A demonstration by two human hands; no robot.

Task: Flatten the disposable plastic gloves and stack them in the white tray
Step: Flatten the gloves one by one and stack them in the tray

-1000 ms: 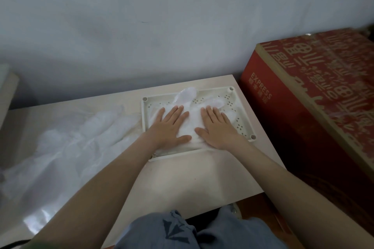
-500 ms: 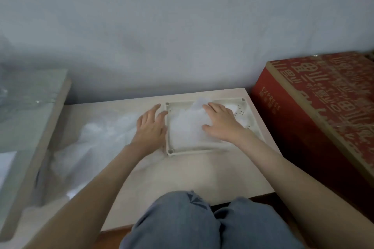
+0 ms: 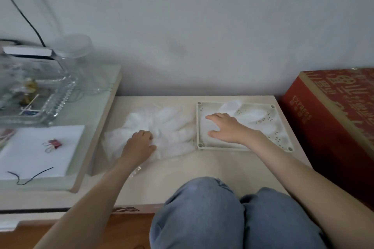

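On low table (image 3: 182,174), against wall: loose glove pile (image 3: 172,125) sits left of white tray (image 3: 223,148), touching its left wall; flattened gloves (image 3: 259,117) lie inside tray. Left hand (image 3: 139,144) has fingers curled into pile, gripping film. Right hand (image 3: 224,127) lies flat, fingers uncurled, pressing stack.

Risks:
- several gloves clinging, lifting together
- stack puffing up once palm lifts
- light tray skidding

Room:
- red carton (image 3: 334,127) crowds tray's right
- raised side shelf (image 3: 91,127) hems pile's left
- freest path toward front edge

The heap of thin translucent white plastic gloves (image 3: 168,125) looks filmy, crinkled and faintly glossy. The square white plastic tray (image 3: 222,148) is hard and matt (its floor perforated). The pale beige tabletop (image 3: 182,174) is smooth and wood-like, and the red printed cardboard box (image 3: 332,127) is dull.
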